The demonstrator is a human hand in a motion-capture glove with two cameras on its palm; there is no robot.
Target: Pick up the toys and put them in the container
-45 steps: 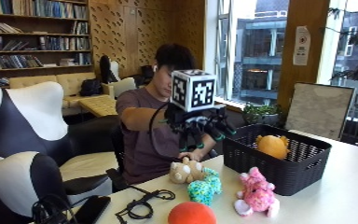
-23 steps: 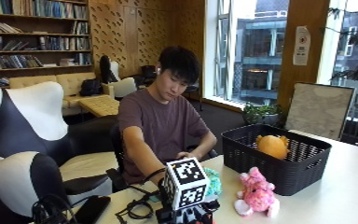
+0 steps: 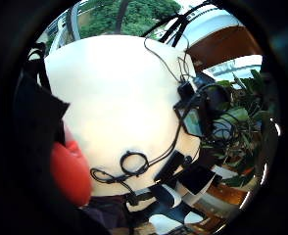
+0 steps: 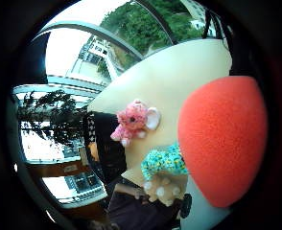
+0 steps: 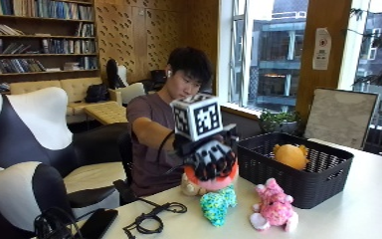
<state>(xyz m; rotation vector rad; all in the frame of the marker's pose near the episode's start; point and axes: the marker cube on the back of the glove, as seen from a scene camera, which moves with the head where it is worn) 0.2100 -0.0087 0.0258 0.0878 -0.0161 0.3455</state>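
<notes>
red foam ball [image 5: 212, 180], round, matte, spongy, lifted above table [image 5: 350, 209], gloved right hand [image 5: 207, 157] fingers [image 5: 219, 162] clamped around it

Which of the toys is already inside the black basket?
The orange plush toy alone sits inside the black woven basket. The pink plush elephant and teal spotted plush lie on the table; the gloved right hand grips the red ball.

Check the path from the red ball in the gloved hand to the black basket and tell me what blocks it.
Nothing visible does. The right hand holds the red ball above the table, beside the black basket, whose top is open with one orange toy inside.
</notes>
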